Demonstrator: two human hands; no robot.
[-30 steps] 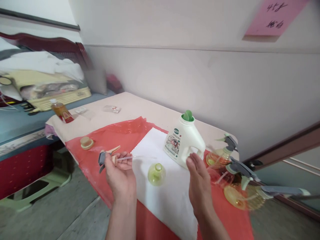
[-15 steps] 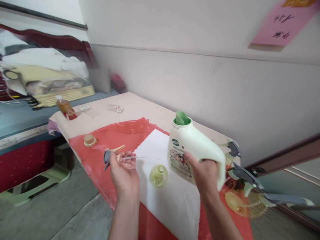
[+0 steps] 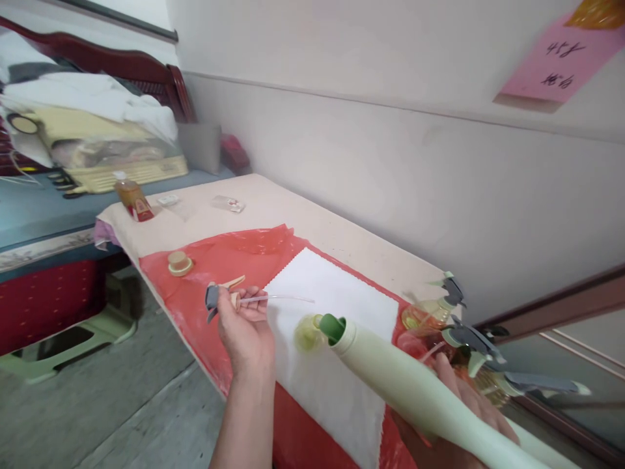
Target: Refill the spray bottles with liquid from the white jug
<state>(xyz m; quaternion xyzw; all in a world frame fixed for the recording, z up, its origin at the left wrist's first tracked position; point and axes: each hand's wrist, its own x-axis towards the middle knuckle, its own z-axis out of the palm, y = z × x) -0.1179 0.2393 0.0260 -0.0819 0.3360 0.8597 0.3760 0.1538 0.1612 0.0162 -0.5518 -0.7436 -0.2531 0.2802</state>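
My left hand (image 3: 249,326) is closed around a grey and cream spray bottle trigger head (image 3: 212,298), its clear dip tube pointing right. A large pale green detergent jug (image 3: 405,378) is tipped far over to the left in my right hand (image 3: 469,397); its handle is mostly hidden. The jug's dark green spout (image 3: 333,327) is at the mouth of a small yellow-green translucent bottle (image 3: 307,333). I cannot tell whether liquid is flowing. That bottle stands on a white cloth (image 3: 336,280).
Red plastic sheeting (image 3: 224,251) covers part of the table. On it are a beige cap (image 3: 180,262) at left and several spray bottles (image 3: 430,312) at right. An amber bottle (image 3: 133,197) stands near the far left edge. A green stool (image 3: 105,332) is below.
The jug has gone from nearly upright to strongly tilted, its spout coming down to the small bottle's mouth. My left hand still holds the spray head in about the same place.
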